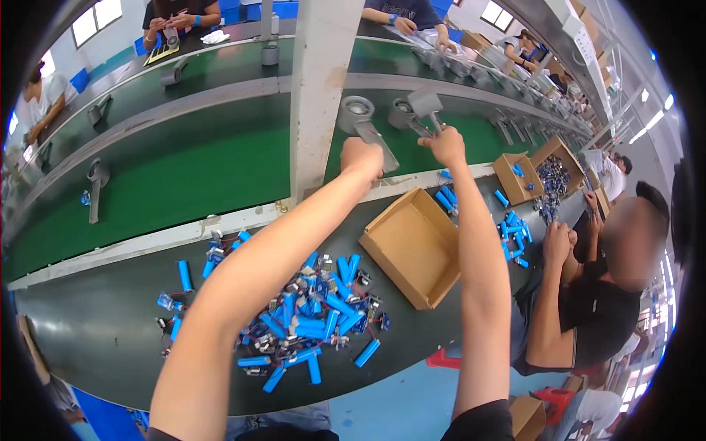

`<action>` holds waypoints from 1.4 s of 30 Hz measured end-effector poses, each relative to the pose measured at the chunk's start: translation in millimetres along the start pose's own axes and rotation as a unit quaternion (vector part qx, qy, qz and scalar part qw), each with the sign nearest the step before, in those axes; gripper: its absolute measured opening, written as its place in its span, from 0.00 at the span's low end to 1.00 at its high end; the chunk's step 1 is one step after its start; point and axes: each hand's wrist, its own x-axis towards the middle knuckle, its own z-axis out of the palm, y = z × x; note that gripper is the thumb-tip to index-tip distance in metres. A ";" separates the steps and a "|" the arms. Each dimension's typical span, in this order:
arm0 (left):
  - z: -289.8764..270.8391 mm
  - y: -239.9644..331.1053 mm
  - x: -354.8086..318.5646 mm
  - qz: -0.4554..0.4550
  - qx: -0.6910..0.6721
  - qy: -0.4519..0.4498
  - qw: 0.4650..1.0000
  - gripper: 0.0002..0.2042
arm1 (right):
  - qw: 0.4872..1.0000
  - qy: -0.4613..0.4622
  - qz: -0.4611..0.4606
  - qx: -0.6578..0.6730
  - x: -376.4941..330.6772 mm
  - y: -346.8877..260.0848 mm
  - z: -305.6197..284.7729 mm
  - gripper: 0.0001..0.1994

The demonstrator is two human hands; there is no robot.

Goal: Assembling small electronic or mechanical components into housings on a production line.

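Observation:
Both my arms reach out over the green conveyor belt (198, 158). My left hand (361, 159) is closed at the handle of a grey handheld fan body (357, 110), whose round head points away from me. My right hand (447, 147) grips a second grey fan body (424, 101) by its handle, with the head raised above the belt. Just behind it, another grey fan body (401, 115) shows in part. Below my arms, a heap of blue cylindrical batteries (323, 323) with wires and small circuit boards lies on the dark worktable (95, 323).
An open cardboard box (412, 246) stands between my forearms. Right of it lie loose blue batteries (515, 234) and smaller boxes (515, 178). A white post (312, 95) rises by the belt's edge. A co-worker (588, 294) sits at right; others work across the belt.

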 end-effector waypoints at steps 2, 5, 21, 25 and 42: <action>-22.6 25.4 -63.7 0.024 0.009 -0.180 0.983 0.07 | 0.999 -0.002 0.043 0.029 -28.7 -9.5 -45.4 0.19; -82.8 24.8 -139.8 0.095 0.078 -0.314 0.941 0.10 | 0.993 0.050 0.051 0.096 -103.9 -25.4 -99.5 0.19; -690.6 -119.7 -366.0 0.123 0.238 0.395 0.879 0.11 | 0.885 -0.295 -0.238 0.270 -475.7 -443.7 10.8 0.26; -792.9 -142.2 -370.8 0.078 0.241 0.447 0.858 0.12 | 0.887 -0.294 -0.255 0.249 -513.9 -577.7 70.8 0.21; -784.9 -142.9 -373.0 0.227 0.474 0.570 0.632 0.10 | 0.876 -0.316 -0.216 0.294 -571.9 -676.9 116.9 0.38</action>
